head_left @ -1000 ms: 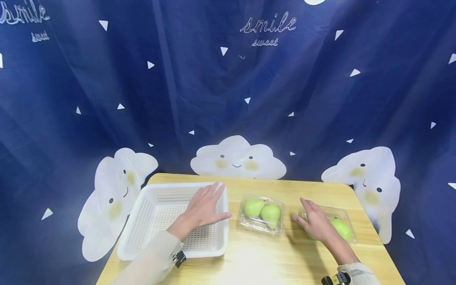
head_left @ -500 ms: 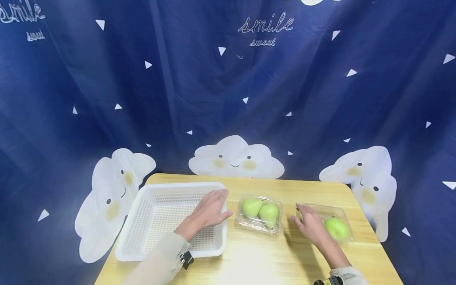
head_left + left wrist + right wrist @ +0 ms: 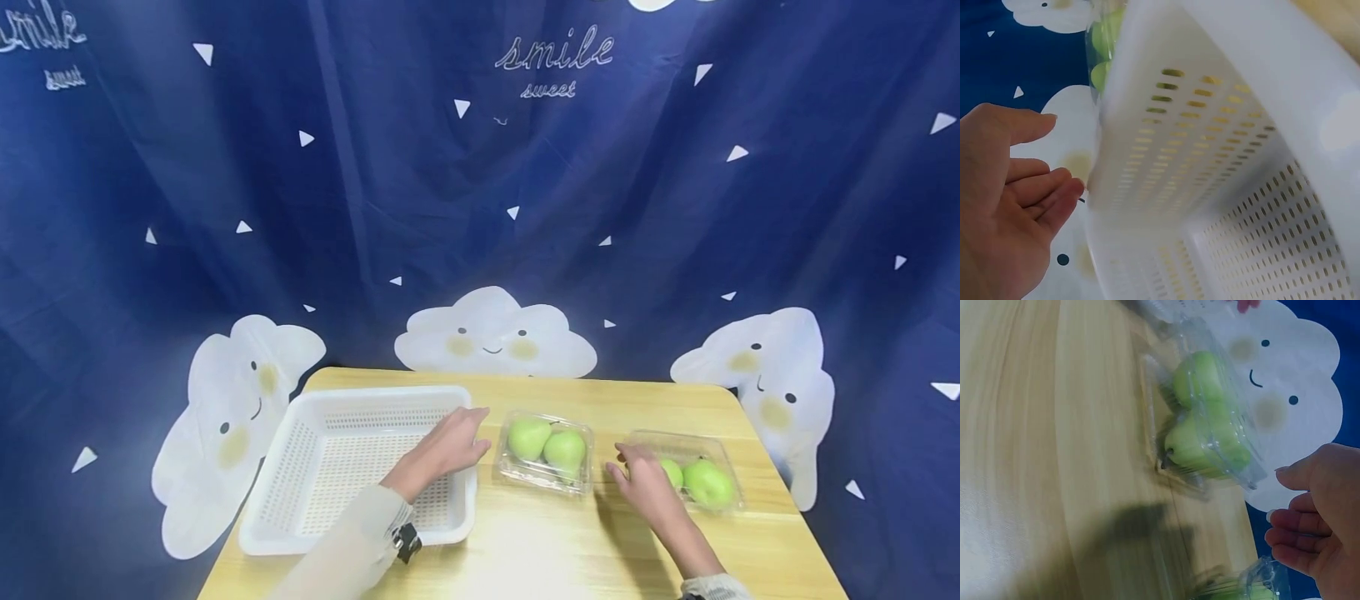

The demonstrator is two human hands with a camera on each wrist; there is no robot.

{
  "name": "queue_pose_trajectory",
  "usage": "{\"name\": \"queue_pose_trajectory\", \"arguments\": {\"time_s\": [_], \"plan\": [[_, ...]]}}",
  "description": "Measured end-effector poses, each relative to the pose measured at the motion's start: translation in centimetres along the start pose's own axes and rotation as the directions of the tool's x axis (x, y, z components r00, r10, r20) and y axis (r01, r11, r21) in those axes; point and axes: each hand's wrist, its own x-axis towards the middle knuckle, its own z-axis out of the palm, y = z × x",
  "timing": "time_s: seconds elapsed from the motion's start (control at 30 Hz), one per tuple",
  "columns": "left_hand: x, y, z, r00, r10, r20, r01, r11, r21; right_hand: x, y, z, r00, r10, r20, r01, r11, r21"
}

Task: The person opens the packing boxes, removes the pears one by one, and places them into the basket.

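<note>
As I watch, the left hand [image 3: 444,446] curves loosely by the basket [image 3: 375,392], the right hand [image 3: 647,485] likewise by the right box [image 3: 697,443].

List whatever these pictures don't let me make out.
Head view: part of the white perforated plastic basket, hidden by the left hand.
Head view: part of the rightmost clear plastic box and its left green fruit, covered by the right hand.
Right wrist view: part of that box, cut off by the bottom edge.
Left wrist view: most of the middle clear plastic box, behind the basket's wall.
</note>
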Motion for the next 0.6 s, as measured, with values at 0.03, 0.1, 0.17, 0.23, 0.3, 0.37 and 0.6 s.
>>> {"name": "queue_pose_trajectory", "arguments": {"time_s": [0.03, 0.1, 0.17, 0.23, 0.3, 0.37, 0.6], "plan": [[0.2, 0.1, 0.1, 1.0, -0.01, 0.008, 0.01, 1.0, -0.016, -0.1, 0.0, 0.1, 1.0, 0.003, -0.001, -0.003, 1.0, 0.002], [0.5, 0.3, 0.2, 0.999, -0.026, 0.024, 0.027, 0.999, -0.042, -0.3, -0.2, 0.2, 1.0, 0.004, -0.007, -0.004, 1.0, 0.005], [0.8, 0.5, 0.2, 0.998, -0.044, 0.041, 0.047, 0.994, -0.094, -0.4, -0.4, 0.3, 1.0, 0.007, -0.017, -0.007, 1.0, 0.005], [1.1, 0.7, 0.2, 0.997, -0.06, 0.057, 0.068, 0.985, -0.156, -0.5, -0.6, 0.4, 1.0, 0.014, -0.025, -0.014, 1.0, 0.005], [1.3, 1.0, 0.2, 0.994, -0.077, 0.077, 0.092, 0.971, -0.223, -0.7, -0.8, 0.5, 0.999, 0.022, -0.032, -0.021, 1.0, 0.012], [1.5, 1.2, 0.1, 0.992, -0.091, 0.089, 0.112, 0.956, -0.27, -0.8, -0.9, 0.7, 0.999, 0.029, -0.038, -0.029, 0.999, 0.024], [2.2, 1.5, 0.0, 0.989, -0.119, 0.092, 0.143, 0.933, -0.329, -1.1, -1.2, 1.5, 0.994, 0.003, -0.107, -0.001, 1.0, 0.018]]}}
